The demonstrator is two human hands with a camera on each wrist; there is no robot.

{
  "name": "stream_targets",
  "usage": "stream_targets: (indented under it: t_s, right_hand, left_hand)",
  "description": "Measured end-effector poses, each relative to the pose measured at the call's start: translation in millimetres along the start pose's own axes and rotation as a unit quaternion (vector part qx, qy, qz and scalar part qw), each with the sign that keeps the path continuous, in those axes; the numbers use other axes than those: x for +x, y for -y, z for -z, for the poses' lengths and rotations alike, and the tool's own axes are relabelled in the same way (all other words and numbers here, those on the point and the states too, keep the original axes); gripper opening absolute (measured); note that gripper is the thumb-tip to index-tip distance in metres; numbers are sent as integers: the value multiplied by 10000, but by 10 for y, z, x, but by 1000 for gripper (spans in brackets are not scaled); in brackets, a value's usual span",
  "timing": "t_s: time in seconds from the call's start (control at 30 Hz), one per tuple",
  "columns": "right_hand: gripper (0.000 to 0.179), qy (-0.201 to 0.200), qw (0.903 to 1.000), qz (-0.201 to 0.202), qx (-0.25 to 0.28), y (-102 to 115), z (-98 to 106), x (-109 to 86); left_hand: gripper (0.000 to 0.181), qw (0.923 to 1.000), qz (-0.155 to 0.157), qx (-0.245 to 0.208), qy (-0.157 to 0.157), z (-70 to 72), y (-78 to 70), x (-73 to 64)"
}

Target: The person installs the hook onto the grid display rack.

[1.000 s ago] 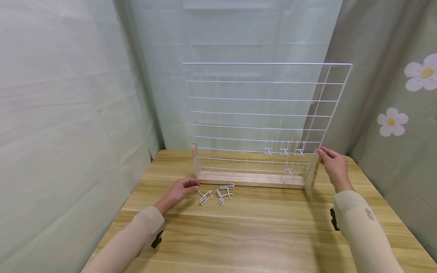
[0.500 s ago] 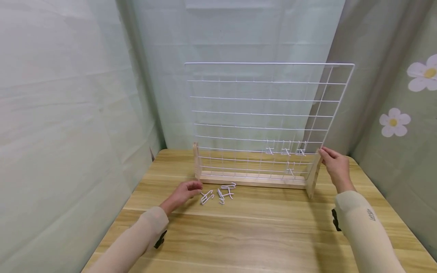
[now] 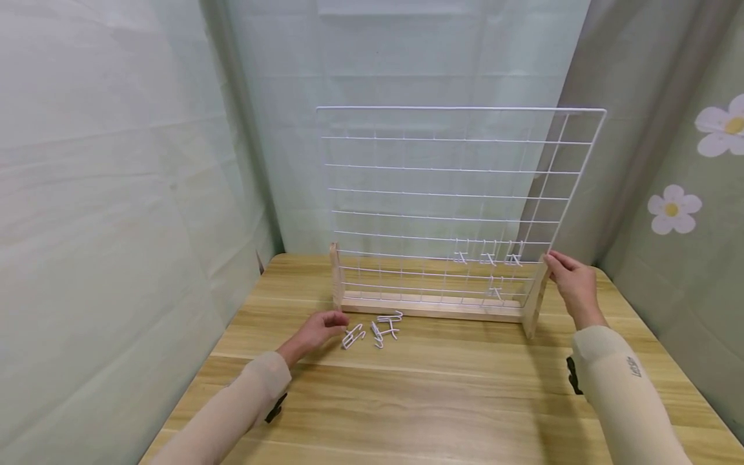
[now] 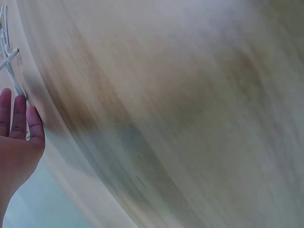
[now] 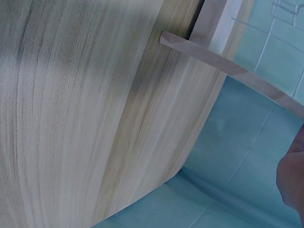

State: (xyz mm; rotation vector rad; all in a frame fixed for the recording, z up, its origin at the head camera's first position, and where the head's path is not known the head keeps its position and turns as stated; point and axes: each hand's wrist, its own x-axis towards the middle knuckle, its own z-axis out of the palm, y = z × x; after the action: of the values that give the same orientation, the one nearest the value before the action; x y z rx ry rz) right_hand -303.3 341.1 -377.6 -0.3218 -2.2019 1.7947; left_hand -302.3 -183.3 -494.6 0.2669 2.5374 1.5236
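A white wire grid [image 3: 447, 194] stands upright in a pale wooden base [image 3: 430, 307]. My right hand [image 3: 574, 289] pinches the top of the base's right wooden upright [image 3: 535, 300], beside the grid's edge. In the right wrist view, part of that hand [image 5: 292, 183] shows at the upright's end. Several loose white wire hooks [image 3: 380, 334] lie on the table before the base. My left hand [image 3: 316, 332] is beside the leftmost hook [image 3: 352, 336], fingertips close to it. In the left wrist view the fingers [image 4: 19, 116] look extended below a hook [image 4: 6, 52]; contact is unclear.
Several white hooks [image 3: 488, 259] hang on the lower right of the grid. A wood-grain table [image 3: 418, 394] lies beneath everything. Pale curtains [image 3: 134, 226] stand at the left, back and right; the right one bears white flowers [image 3: 674, 210].
My left hand has moved a little to the right, closer to the loose hooks. My right hand keeps its place on the upright. The head view has shifted slightly.
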Motion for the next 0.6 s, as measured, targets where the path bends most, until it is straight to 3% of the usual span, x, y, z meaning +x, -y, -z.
stream_targets:
  t_s: [0.2, 0.6]
  right_hand:
    - [59, -7, 9990, 65, 437, -7, 14, 3]
    - [60, 45, 9992, 36, 398, 3, 12, -6]
  left_hand:
    - [21, 10000, -40, 27, -87, -10, -26, -5]
    - [21, 9996, -211, 175, 49, -32, -14, -25]
